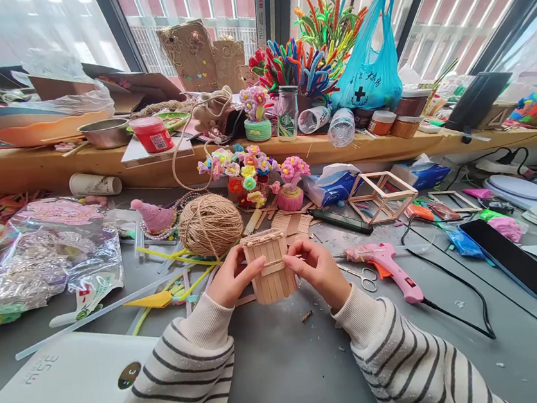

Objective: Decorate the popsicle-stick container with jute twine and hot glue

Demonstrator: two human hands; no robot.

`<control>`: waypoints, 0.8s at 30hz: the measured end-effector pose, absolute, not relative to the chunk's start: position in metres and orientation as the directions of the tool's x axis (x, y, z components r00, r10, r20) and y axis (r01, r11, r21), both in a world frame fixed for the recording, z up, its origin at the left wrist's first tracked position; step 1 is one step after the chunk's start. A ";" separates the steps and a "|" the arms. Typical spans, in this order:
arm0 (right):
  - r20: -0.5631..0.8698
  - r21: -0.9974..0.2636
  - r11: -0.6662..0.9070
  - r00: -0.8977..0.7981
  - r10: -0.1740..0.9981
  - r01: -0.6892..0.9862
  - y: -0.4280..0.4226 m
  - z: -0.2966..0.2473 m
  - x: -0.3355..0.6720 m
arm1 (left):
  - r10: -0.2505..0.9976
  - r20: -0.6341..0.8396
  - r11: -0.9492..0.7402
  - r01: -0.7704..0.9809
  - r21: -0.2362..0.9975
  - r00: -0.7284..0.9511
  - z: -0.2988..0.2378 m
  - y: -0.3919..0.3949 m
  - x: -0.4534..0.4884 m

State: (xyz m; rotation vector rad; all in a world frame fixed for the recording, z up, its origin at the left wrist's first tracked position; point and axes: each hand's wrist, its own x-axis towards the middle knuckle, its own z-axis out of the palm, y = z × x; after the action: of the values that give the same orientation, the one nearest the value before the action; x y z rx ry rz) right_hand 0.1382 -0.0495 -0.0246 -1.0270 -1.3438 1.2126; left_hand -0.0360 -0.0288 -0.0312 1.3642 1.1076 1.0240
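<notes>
Between my hands is a small craft-stick pot (272,285), upright, with twine wound around its top rim and a thin band across its middle. My left hand (231,275) grips its left side, thumb pressed on the front. At the right side, my right hand (319,270) has thumb and fingers pinched at the end of the middle band, touching the pot; a strand there is too small to make out fully. Just behind my left hand sits a big ball of jute twine (210,224). The pot's back and inside are hidden.
A pink hot glue gun (388,268) with a black cord and scissors (365,278) lie right of my hands. Farther right is a phone (512,258). A white power bank (70,379) lies front left. Behind stand a wooden stick frame (381,195) and a crowded wooden ledge (225,161).
</notes>
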 end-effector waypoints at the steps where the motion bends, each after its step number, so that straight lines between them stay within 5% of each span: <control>1: 0.134 -0.991 0.130 -0.130 0.982 -0.037 -0.050 -0.025 0.138 | 0.978 -0.007 -0.011 0.083 0.996 0.210 -0.032 -0.028 -0.036; 24: 0.121 -0.987 0.111 -0.080 0.989 -0.112 -0.046 -0.034 0.143 | 0.978 -0.084 0.082 0.018 0.996 0.192 -0.036 -0.031 -0.036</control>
State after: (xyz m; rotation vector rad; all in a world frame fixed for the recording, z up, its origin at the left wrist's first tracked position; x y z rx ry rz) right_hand 0.1427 -0.0456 -0.0343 -1.0026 -1.2451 1.2341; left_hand -0.0365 -0.0308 -0.0356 1.2405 1.1105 1.0013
